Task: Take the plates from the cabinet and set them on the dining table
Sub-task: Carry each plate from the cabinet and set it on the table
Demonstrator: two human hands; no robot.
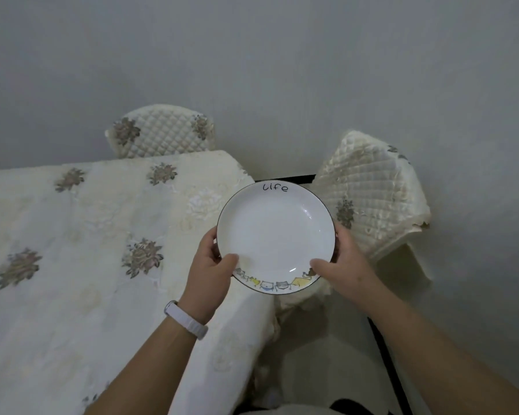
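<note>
At the end of the bench (102, 235), I hold the plate (275, 235) in the air, left hand (212, 266) and right hand (343, 262) each gripping opposite sides of its rim, thumbs on top. It looks like glazed ceramic: I judge it stiff, slippery and breakable, so rim holds suit it.

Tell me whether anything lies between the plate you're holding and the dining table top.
Nothing visible does. The left hand and right hand grip the plate at the right edge of the cloth-covered table, and nothing shows on the top beside it. The far chair and right chair stand off its edges.
</note>
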